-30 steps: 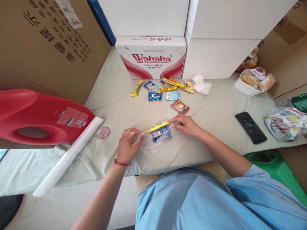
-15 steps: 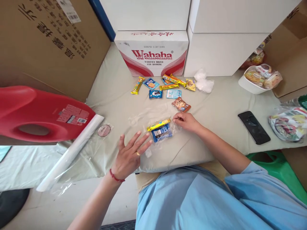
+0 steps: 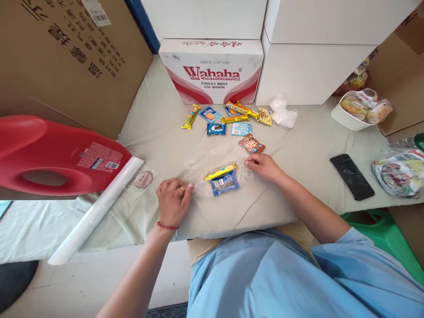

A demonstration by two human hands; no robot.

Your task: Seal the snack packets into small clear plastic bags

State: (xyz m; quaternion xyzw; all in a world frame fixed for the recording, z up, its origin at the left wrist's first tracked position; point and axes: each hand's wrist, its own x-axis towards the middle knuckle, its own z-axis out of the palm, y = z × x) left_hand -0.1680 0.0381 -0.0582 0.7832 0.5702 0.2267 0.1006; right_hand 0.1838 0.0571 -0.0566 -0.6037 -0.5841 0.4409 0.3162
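Observation:
A yellow-wrapped snack bar (image 3: pixel 220 172) and a blue snack packet (image 3: pixel 225 183) lie together on a sheet of clear plastic film (image 3: pixel 200 182) at the middle of the table. To their left, my left hand (image 3: pixel 174 199) is closed, thumb and fingers pinching the film's left end. On the other side, my right hand (image 3: pixel 263 167) pinches the film's gathered right end. Just beyond my right fingers rests a brown cookie packet (image 3: pixel 252 144), apart from the hand.
Several wrapped snacks, among them a dark blue packet (image 3: pixel 216 129), lie before the Wahaba-style water carton (image 3: pixel 212 75). A red jug (image 3: pixel 62 154) and white film roll (image 3: pixel 97 210) stand left. Right are a phone (image 3: pixel 352 176) and white tub (image 3: pixel 351 115).
My left hand has gone from spread fingers over the packets to a closed pinch on the film, further left. My right hand has shifted slightly right, and the film looks drawn out sideways.

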